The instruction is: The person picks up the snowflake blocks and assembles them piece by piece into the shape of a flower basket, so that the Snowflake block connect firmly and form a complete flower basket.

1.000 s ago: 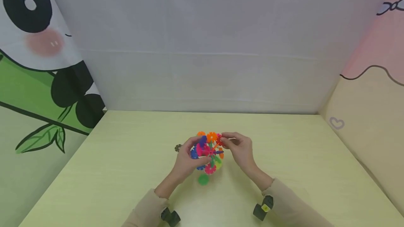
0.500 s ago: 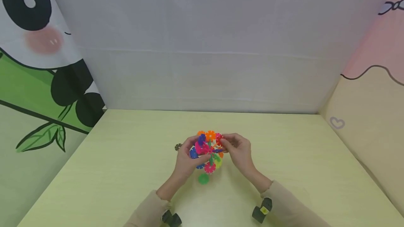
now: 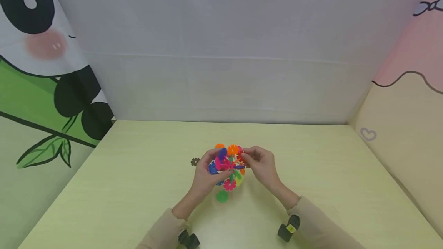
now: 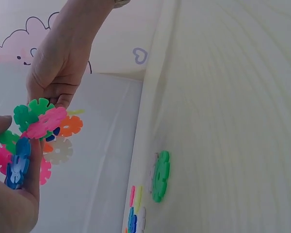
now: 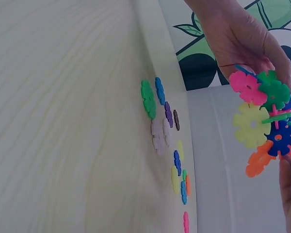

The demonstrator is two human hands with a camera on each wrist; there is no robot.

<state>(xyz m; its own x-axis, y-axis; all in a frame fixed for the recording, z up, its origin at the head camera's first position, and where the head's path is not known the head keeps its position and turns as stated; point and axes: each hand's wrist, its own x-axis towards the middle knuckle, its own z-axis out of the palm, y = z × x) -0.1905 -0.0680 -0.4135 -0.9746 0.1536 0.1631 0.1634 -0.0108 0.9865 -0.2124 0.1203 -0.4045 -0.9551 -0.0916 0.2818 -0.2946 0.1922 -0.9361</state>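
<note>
Between the hands is a cluster of interlocked plastic snowflake discs (image 3: 228,163) in pink, blue, orange, green, yellow and red. My left hand (image 3: 202,180) holds it from the left, thumb in front and fingers behind. At the cluster's upper right, my right hand (image 3: 264,166) pinches a red snowflake disc (image 3: 240,157) between thumb and index finger. The right wrist view shows a yellow disc (image 5: 251,125) and a dark blue disc (image 5: 282,138) on the cluster's other side, above the table. The cluster and the left fingers partly hide each other.
A loose green disc (image 3: 222,196) lies on the pale table (image 3: 311,187) in front of the cluster, and a dark brown one (image 3: 195,161) lies to its left. In the right wrist view, several more loose discs, among them a purple one (image 5: 169,114), are scattered behind.
Over the last second the right hand's fingertips have shifted slightly down at the red disc. The left hand keeps its hold, and the loose discs lie where they were.
</note>
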